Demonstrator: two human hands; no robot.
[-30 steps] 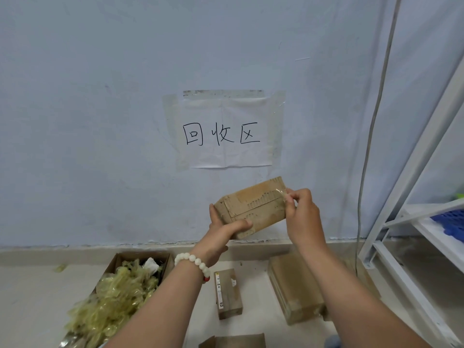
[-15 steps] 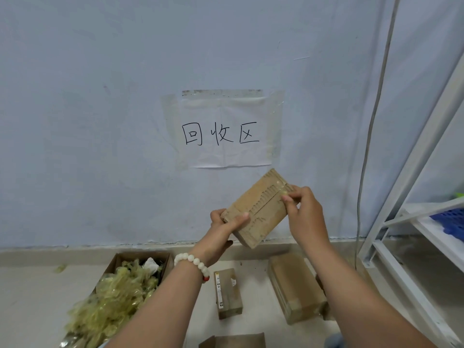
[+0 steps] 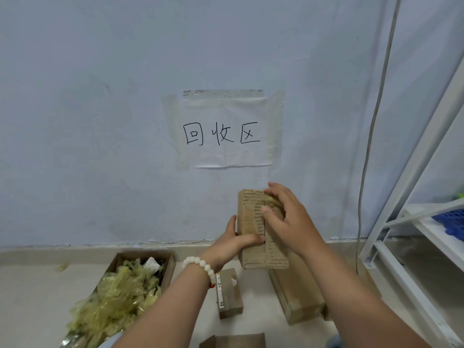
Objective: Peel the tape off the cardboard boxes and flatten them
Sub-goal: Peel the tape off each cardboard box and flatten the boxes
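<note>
Head view: the held box is upright in mid-air before the wall, above the boxes on the floor. L hand grips its lower left edge, thumb across the front. R hand has fingers curled over the upper right, thumb by the centre seam. Can't tell if they pinch tape or just card.

Risks, prob.: a fast pull could snap the tape or rip off more facing paper. The L grip is low on one edge, so the box could twist & drop.

Materials: brown corrugated card, outer paper torn, ribs showing, slim rectangular shape. Open carton at left holds crumpled, glossy yellowish tape. Small box & long box lie on the pale floor.
</note>
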